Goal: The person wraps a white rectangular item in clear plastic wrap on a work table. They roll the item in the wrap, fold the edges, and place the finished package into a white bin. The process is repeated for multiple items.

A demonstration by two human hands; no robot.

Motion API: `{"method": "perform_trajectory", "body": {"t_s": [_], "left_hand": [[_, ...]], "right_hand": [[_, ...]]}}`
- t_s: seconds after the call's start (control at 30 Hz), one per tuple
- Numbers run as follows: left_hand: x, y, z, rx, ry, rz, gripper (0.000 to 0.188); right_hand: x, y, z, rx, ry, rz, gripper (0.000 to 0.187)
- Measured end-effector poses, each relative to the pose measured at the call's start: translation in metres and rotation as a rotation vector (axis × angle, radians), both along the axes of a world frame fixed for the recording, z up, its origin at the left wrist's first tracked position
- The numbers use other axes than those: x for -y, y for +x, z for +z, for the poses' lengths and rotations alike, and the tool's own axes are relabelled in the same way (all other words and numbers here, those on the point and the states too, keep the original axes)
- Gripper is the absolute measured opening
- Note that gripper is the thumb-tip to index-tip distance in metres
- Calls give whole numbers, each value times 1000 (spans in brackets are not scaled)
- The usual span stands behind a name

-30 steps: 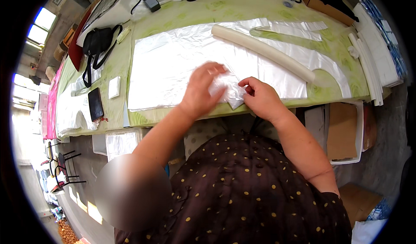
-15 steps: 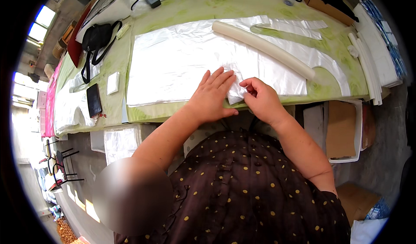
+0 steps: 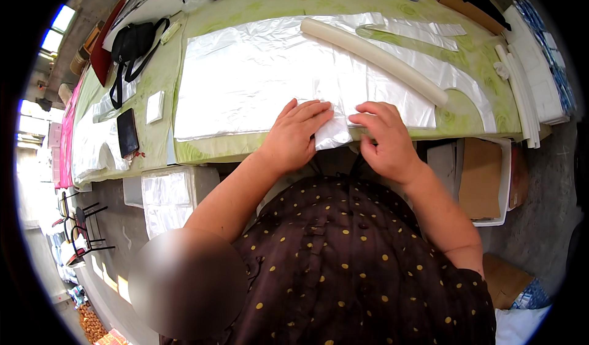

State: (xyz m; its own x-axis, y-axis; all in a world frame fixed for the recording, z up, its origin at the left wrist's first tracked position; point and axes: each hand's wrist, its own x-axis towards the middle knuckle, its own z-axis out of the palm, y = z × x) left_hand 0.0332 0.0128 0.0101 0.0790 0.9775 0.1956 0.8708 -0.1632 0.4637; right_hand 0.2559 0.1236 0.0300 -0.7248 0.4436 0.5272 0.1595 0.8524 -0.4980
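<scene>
White plastic film sheets (image 3: 239,81) lie flat in a stack on the table, like bag or apron blanks. At the stack's near edge is a small folded piece of white plastic film (image 3: 334,130), its lower end reaching the table edge. My left hand (image 3: 297,133) rests flat on that piece's left side, fingers outstretched. My right hand (image 3: 389,139) is just to the right of it, fingers curved and thumb apart, with nothing seen between them. A long pale roll or tube (image 3: 374,60) lies slanted across the sheets, to the right beyond my hands.
The green patterned table (image 3: 221,145) also carries a phone (image 3: 127,133), a small white packet (image 3: 155,107) and a black bag (image 3: 132,44) on the left. A cardboard box (image 3: 463,4) stands far right, near white rolls (image 3: 518,93). Under the table is a white bin (image 3: 506,185) with cardboard.
My right hand has let go of the small folded film and moved slightly right, its fingers opening. My left hand has drawn its thumb in. The view has shifted a little.
</scene>
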Motion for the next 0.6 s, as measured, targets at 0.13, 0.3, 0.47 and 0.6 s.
{"method": "perform_trajectory", "body": {"t_s": [0.13, 0.3, 0.47, 0.6], "left_hand": [[-3, -3, 2, 56, 32, 2, 48], [-15, -12, -4, 228, 96, 133, 18], [-17, -7, -9, 82, 186, 302, 17], [-21, -4, -8, 38, 175, 364, 19]], "right_hand": [[-23, -20, -15, 114, 13, 111, 32], [-36, -39, -20, 245, -61, -17, 11], [-37, -50, -25, 245, -34, -104, 25], [-28, -59, -28, 300, 49, -231, 23]]}}
